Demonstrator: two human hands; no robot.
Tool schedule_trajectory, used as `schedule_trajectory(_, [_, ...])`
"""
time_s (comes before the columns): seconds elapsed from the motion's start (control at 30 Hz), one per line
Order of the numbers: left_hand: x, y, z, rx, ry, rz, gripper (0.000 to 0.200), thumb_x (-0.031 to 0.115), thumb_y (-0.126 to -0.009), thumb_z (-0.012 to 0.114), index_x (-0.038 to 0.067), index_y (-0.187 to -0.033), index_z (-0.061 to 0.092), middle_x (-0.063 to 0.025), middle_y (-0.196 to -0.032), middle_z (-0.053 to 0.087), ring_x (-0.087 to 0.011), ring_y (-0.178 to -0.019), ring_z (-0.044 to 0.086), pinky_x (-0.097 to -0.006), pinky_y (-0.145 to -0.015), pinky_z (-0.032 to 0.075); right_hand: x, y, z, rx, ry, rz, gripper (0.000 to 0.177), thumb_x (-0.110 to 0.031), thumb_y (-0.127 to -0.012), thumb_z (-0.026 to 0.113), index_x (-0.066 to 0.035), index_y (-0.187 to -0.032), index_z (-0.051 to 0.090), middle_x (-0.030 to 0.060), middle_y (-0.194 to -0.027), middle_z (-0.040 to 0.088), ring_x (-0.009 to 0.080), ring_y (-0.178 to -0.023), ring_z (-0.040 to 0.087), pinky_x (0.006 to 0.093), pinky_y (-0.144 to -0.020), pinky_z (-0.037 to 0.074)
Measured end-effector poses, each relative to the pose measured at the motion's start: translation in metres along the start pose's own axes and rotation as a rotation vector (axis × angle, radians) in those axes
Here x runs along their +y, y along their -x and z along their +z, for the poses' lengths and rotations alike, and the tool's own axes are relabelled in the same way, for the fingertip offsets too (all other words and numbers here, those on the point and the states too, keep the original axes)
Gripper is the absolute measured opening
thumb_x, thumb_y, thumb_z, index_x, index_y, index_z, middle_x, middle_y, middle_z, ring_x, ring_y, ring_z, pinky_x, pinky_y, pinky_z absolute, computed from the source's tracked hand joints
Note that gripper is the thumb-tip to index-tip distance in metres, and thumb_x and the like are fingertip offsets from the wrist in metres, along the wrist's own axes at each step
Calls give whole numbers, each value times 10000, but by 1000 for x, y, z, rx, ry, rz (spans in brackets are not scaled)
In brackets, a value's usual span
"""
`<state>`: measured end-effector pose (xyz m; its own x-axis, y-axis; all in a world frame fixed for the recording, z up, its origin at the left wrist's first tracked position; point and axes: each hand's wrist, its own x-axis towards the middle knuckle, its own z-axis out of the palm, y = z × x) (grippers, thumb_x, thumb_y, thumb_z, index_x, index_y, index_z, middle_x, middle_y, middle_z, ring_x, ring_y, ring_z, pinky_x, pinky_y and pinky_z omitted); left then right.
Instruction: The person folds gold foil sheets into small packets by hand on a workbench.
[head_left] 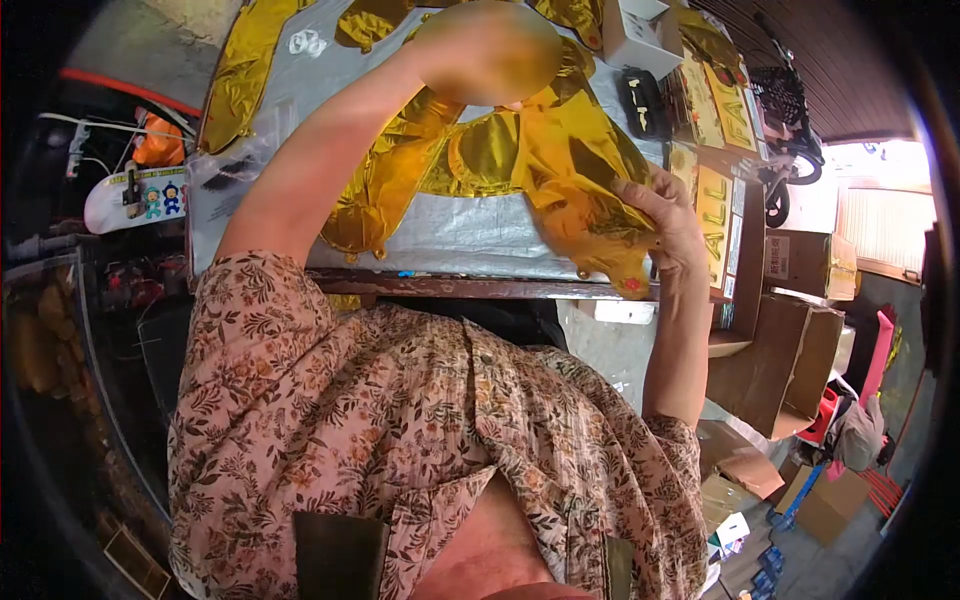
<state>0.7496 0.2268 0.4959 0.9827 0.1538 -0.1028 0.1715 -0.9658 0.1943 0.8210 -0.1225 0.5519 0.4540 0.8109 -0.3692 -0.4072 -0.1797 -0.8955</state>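
A flat, uninflated gold foil balloon point(585, 170) stretches across the near part of the table between my hands. My right hand point(665, 215) is closed on its right edge, with the thumb on top of the foil. The lower part of that foil looks smeared by motion near the table's front edge. My left hand point(490, 55) reaches over the upper part of the foil; a blur covers it, so its fingers and anything in them are hidden. More gold foil point(375, 190) lies spread to the left, under my left forearm.
The table point(450, 235) has a silvery cover and a dark wooden front edge. Another gold foil piece point(240, 80) lies at the left. A white box point(642, 35) and a black case point(645, 103) stand at the back right. Cardboard boxes point(780, 350) fill the right side.
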Motion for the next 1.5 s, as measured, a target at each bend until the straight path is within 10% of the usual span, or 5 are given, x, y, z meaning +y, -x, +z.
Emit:
schedule_trajectory(0.63, [-26, -21, 17, 0, 21, 72, 741, 214, -856, 713, 165, -1554, 469, -116, -1661, 255, -409, -1378, 383, -461, -1211, 359, 2, -43, 150, -192, 453, -288, 623, -76, -975, 696, 96, -1511, 429, -12, -773, 611, 51, -719, 570, 228, -637, 463])
schedule_trajectory(0.73, [-7, -11, 1, -77, -56, 24, 774, 227, -841, 730, 166, -1563, 459, -89, -1657, 258, -399, -1382, 378, -457, -1215, 358, 11, -47, 133, -404, 505, -383, 614, -185, -1029, 645, 70, -1536, 410, 88, -951, 770, 142, -806, 694, 293, -768, 557])
schedule_trajectory(0.83, [4, -3, -9, -61, 50, -45, 784, 173, -816, 657, 109, -1567, 441, -103, -1690, 209, -409, -1353, 402, -432, -1201, 370, 23, -87, 81, 134, 830, -716, 507, -135, -1031, 549, -49, -1526, 483, 150, -1188, 751, 252, -1067, 724, 359, -929, 550])
schedule_trajectory(1.0, [0, -9, 1, -50, -19, -55, 815, 116, -815, 675, 159, -1587, 415, -85, -1642, 265, -424, -1370, 381, -456, -1197, 372, 48, -130, 29, 325, 1561, -734, 585, -96, -969, 558, -188, -1542, 489, 43, -1616, 450, 366, -1503, 372, 600, -1220, 220])
schedule_trajectory(1.5, [-7, -11, 3, -25, 12, -21, 685, 167, -860, 660, 93, -1520, 491, -88, -1676, 254, -404, -1389, 400, -444, -1189, 387, 42, -153, 32, 115, 1673, -778, 616, -66, -961, 567, -172, -1557, 450, 46, -1592, 467, 330, -1529, 334, 679, -1221, 161])
